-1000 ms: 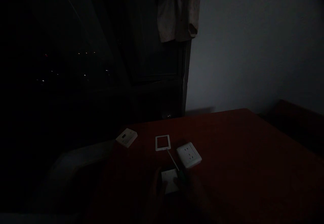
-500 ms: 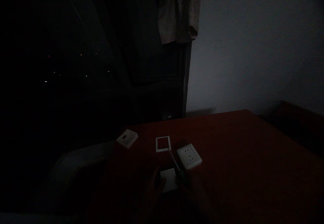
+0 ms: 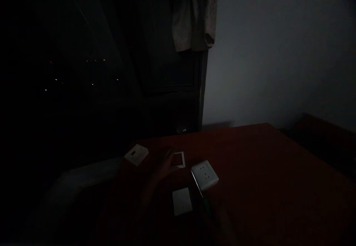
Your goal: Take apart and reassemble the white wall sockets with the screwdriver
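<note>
My left hand [image 3: 165, 164] reaches over the left side of a thin white square frame [image 3: 183, 159], its thumb and fingers apart at the frame's edges. That side of the frame is hidden behind the hand. In the dark lower part, my right hand [image 3: 219, 216] is closed round the green handle of a screwdriver [image 3: 198, 185], whose bright shaft points up and away along the left edge of a white wall socket [image 3: 205, 175]. A white square plate [image 3: 182, 201] lies nearer to me, between both arms, with neither hand on it.
Another white box-like fitting [image 3: 136, 155] with a dark slot sits at the far left of the reddish table [image 3: 244, 157]. Behind are a dark window [image 3: 91, 53] with small lights, a hanging cloth [image 3: 194, 16] and a pale wall [image 3: 272, 53].
My left hand has let go of the white plate and moved forward to the frame. The screwdriver has swung from the frame's corner to beside the socket. The view has shifted slightly.
</note>
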The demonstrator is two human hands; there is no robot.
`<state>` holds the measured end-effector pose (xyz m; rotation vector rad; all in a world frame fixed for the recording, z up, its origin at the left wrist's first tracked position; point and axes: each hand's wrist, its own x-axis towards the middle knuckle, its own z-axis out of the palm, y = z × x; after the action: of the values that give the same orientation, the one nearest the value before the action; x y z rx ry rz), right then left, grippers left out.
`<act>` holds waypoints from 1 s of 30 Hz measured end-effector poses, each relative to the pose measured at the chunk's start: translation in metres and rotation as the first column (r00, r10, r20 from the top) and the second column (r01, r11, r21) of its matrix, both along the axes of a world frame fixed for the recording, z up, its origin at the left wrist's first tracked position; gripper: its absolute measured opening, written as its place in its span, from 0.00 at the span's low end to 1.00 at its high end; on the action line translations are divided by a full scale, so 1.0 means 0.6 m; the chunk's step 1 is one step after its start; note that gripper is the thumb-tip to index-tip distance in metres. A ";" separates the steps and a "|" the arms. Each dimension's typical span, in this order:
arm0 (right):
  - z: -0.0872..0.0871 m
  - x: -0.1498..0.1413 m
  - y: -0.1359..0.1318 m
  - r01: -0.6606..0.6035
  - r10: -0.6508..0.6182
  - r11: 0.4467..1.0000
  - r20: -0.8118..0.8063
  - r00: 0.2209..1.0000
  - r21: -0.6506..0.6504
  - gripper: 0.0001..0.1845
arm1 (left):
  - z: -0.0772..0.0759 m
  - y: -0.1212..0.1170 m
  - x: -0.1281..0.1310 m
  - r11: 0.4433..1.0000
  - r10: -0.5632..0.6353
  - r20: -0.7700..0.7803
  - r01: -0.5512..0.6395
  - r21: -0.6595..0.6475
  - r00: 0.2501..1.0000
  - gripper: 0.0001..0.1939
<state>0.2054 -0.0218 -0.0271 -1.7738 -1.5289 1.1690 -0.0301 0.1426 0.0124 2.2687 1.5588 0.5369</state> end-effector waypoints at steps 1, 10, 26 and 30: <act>-0.002 -0.001 -0.001 0.010 -0.010 1.000 -0.004 1.000 -0.014 0.31 | 0.002 0.006 -0.002 1.000 -0.025 -0.001 0.025 0.000 1.000 0.36; 0.020 -0.001 0.002 -0.048 0.048 0.999 -0.063 0.997 0.007 0.24 | 0.012 -0.019 0.002 1.000 0.017 0.061 -0.017 0.006 0.998 0.35; 0.059 -0.005 0.004 -0.004 0.006 1.000 -0.157 0.988 0.016 0.24 | 0.023 -0.232 0.038 0.944 0.096 -0.032 -0.101 -0.314 0.995 0.43; 0.060 -0.008 0.006 -0.008 0.014 0.999 -0.125 0.992 0.053 0.23 | 0.015 -0.240 0.043 0.952 0.096 -0.069 -0.112 -0.286 0.993 0.43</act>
<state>0.2003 -0.0182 0.0086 -1.6289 -1.4842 1.2109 -0.0042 -0.0016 0.0211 2.0052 1.6688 0.2533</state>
